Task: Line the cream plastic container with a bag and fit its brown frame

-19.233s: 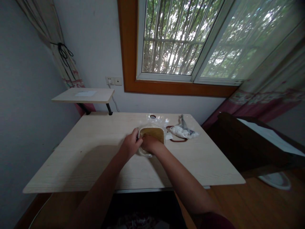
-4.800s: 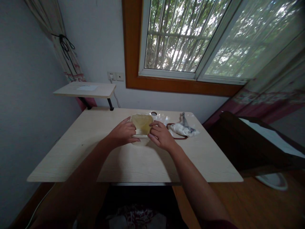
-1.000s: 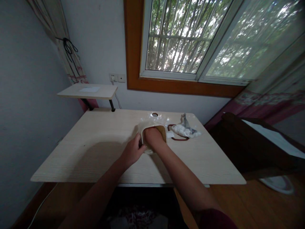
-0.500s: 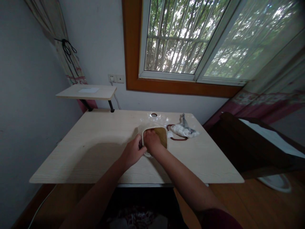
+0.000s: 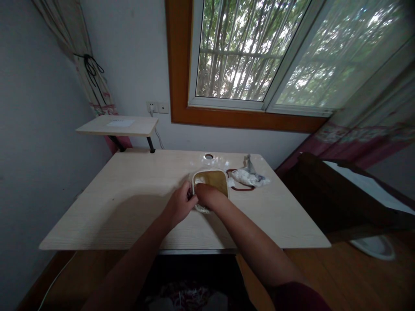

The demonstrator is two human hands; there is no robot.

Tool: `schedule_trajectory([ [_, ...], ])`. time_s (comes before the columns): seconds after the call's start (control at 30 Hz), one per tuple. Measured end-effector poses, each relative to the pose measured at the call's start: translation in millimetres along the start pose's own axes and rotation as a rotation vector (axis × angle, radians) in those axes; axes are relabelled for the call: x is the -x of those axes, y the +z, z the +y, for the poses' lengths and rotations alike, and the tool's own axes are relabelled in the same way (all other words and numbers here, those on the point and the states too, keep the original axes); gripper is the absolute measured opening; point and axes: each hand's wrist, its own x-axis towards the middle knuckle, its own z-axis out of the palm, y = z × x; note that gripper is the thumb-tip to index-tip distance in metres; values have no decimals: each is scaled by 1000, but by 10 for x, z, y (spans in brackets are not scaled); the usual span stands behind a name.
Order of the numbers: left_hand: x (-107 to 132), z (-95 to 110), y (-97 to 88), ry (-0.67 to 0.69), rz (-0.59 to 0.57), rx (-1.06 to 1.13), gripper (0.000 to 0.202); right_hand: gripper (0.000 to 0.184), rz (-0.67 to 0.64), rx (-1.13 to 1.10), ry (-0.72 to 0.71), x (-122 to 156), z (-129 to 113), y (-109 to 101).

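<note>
A small bag (image 5: 217, 178) with a tan lining and a pale rim lies on the table, its opening towards me. My left hand (image 5: 180, 201) is closed on the bag's left rim. My right hand (image 5: 208, 195) reaches into the opening near the lower left corner; its fingers are hidden inside. Something whitish (image 5: 200, 179) shows within the bag, just above that hand. A brown loop handle (image 5: 244, 189) lies to the right of the bag. Partly over the handle rests a clear plastic bag (image 5: 248, 176) with white and grey contents.
The table (image 5: 136, 224) has a round cable hole (image 5: 209, 157) near its back edge. At the back left a raised shelf (image 5: 129, 126) carries a sheet of paper. A dark piece of furniture (image 5: 343, 198) stands at the right beyond the table edge.
My right hand has moved down and towards me inside the bag, uncovering more of its lining and the whitish thing. My left hand keeps its hold on the rim.
</note>
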Motion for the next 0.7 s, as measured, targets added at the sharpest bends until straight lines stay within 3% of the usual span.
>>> schedule_trajectory([
  [0.3,-4,16,-5,-15,-28,33,12,40,-48,-31,28,-26,41,-17],
  [0.57,17,24,12,-13,-63,46,9,38,179,32,90,-119,171,-4],
  [0.7,19,44,20,8,-78,9,10,37,227,48,110,-185,210,32],
])
